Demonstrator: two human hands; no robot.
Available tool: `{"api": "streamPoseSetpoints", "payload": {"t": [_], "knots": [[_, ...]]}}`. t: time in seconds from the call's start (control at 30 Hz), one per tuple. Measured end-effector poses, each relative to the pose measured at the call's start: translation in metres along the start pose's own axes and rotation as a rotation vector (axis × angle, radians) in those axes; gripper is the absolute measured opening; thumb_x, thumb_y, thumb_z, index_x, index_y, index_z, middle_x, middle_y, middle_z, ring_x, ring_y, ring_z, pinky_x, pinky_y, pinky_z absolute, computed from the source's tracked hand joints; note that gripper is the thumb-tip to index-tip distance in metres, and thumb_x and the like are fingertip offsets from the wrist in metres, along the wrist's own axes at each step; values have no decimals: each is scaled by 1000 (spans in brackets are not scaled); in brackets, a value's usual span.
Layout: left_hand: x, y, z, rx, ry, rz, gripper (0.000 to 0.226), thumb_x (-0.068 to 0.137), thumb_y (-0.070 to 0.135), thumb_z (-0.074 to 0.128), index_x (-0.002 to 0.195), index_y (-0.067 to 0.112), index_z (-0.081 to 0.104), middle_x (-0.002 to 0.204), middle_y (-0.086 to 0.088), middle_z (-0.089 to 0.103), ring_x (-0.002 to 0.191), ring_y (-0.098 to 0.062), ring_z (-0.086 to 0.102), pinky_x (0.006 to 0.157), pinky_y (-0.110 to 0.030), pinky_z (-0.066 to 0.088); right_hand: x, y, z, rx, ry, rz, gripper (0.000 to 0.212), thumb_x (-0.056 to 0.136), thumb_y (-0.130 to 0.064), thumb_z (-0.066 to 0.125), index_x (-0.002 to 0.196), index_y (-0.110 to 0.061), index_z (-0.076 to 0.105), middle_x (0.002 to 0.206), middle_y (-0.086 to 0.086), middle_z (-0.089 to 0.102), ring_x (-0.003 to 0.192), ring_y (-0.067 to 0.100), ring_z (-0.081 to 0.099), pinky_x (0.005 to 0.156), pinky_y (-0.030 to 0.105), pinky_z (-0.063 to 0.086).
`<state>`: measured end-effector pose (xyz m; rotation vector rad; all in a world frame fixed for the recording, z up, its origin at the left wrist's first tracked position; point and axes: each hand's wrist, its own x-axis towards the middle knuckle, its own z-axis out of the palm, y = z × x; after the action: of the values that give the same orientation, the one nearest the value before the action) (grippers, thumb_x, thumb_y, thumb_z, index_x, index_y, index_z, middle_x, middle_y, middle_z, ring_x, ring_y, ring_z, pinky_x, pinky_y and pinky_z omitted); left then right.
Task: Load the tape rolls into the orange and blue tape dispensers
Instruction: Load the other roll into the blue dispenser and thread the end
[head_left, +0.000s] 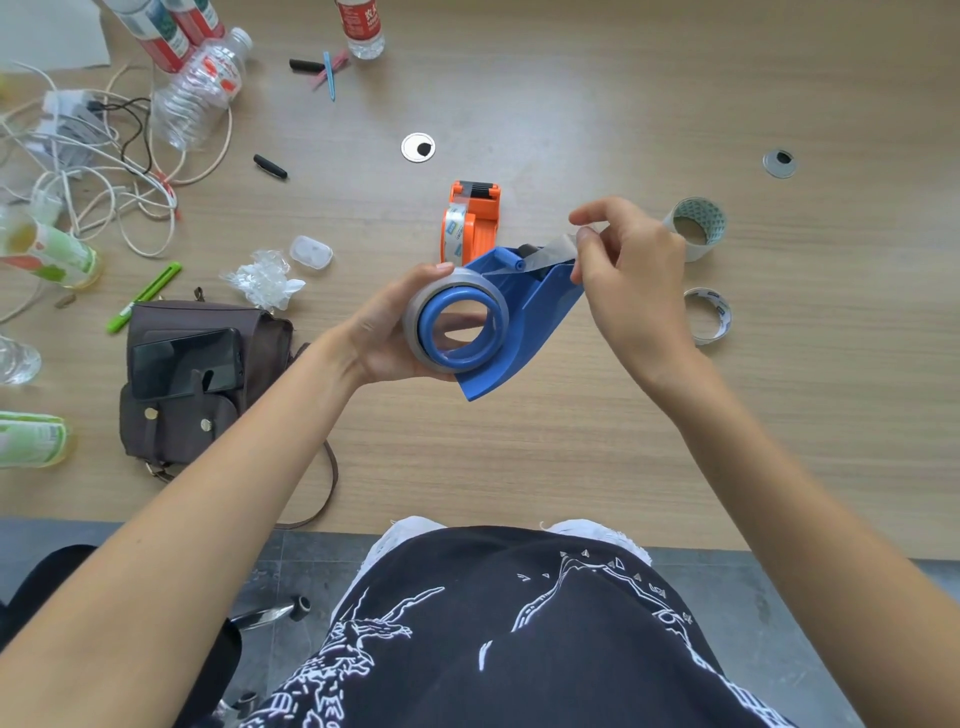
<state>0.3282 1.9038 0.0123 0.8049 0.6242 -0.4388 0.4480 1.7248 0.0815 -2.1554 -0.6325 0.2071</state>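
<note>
Held above the table (571, 441), the blue dispenser (524, 322) sat in the left hand (395, 332), whose fingers curled round its mounted tape roll (457, 317). At the dispenser's far end, the right hand (634, 275) pinched the tape's loose end (556, 249). Just beyond the blue dispenser stood the orange dispenser (472, 221).

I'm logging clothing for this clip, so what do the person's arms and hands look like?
Both arms are bare up to the frame's edge, with no sleeves showing. The left hand and right hand wear no gloves, and no rings, watch or bracelets show.
</note>
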Motion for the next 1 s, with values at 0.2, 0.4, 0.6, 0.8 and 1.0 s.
{"api": "streamPoseSetpoints", "payload": {"t": [0.2, 0.4, 0.6, 0.8, 1.0], "knots": [[-2, -2, -3, 52, -40, -30, 66, 65, 52, 75, 121, 23, 58, 126, -10, 60, 107, -29, 60, 99, -51, 43, 8, 5, -1, -75, -19, -32, 36, 94, -10, 46, 130, -10, 46, 68, 15, 67, 71, 27, 59, 66, 21, 35], [-4, -2, 2, 73, -33, 15, 66, 59, 51, 80, 114, 20, 62, 116, -5, 66, 103, -23, 66, 88, -44, 52, 15, 11, 1, 4, -32, 93, 16, 92, -10, 51, 88, -4, 65, 66, 4, 65, 72, 22, 67, 76, 37, 53], [-6, -5, 13, 165, 51, 44, 38, 77, 45, 63, 108, 23, 66, 104, -1, 72, 97, -21, 69, 81, -38, 56, 24, 19, 4, 145, -21, 287, 15, 94, -12, 49, 81, -11, 56, 80, 12, 67, 62, 26, 69, 62, 38, 59], [-5, -11, 19, 226, 46, 100, 55, 76, 49, 62, 125, 25, 58, 118, -3, 65, 107, -24, 62, 97, -45, 48, 25, 29, 12, 240, -8, 432, 25, 95, -13, 48, 71, -19, 49, 72, 4, 65, 55, 22, 66, 62, 37, 54], [-4, -11, 16, 273, 80, 80, 53, 74, 51, 63, 120, 24, 60, 113, -2, 67, 101, -24, 64, 89, -39, 50, 22, 26, 14, 232, 4, 382, 23, 95, -14, 47, 72, -19, 48, 75, 8, 68, 62, 28, 70, 64, 44, 59]]}}
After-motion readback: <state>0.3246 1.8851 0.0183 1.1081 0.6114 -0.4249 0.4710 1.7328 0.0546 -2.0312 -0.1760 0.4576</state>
